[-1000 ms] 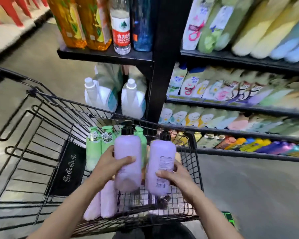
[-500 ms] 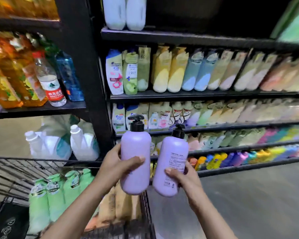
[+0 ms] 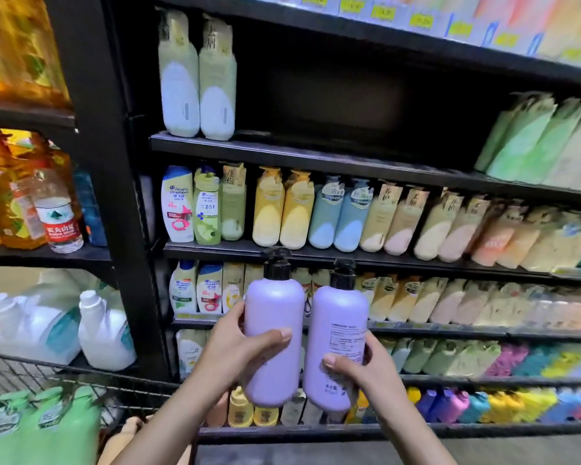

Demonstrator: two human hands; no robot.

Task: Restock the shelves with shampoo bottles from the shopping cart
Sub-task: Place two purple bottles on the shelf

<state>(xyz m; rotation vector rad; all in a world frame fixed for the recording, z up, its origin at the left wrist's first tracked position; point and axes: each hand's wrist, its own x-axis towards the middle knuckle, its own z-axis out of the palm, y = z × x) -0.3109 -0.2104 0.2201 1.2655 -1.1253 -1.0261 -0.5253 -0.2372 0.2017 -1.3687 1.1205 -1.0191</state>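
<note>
Black store shelving (image 3: 316, 156) filled pretty much the whole head view, packed with shampoo rows. Labels I could actually read: Head & Shoulders bottles (image 3: 177, 204) at the left end of the middle rows, one green one marked "2合1", plus a water bottle (image 3: 56, 213) with a red Nongfu-style label on the side rack next to cooking oil jugs (image 3: 10, 189). Yellow price tags (image 3: 383, 11) up top were too blurry to make out.

Left hand (image 3: 235, 347) was wrapped around a purple pump bottle (image 3: 274, 340), thumb pressed across the front, plain side facing me. Right hand (image 3: 363, 367) was clamped on a second purple pump bottle (image 3: 337, 344), showing its back label of small print, unreadable. Both stood upright with black pumps, almost touching, held in front of the lower shelves.

Compared to half a second before, the view had tipped upward, so the second shelf from the top showed fully, and the bottles sat lower in the picture. A second back they were just above the cart.

Room-wise: that shelf had a big dark gap (image 3: 349, 102) between two pale green bottles (image 3: 197, 75) on the left and green packs (image 3: 534, 142) on the right. Shopping cart (image 3: 91, 380) edge was at bottom left with green bottles (image 3: 37, 427) inside.
</note>
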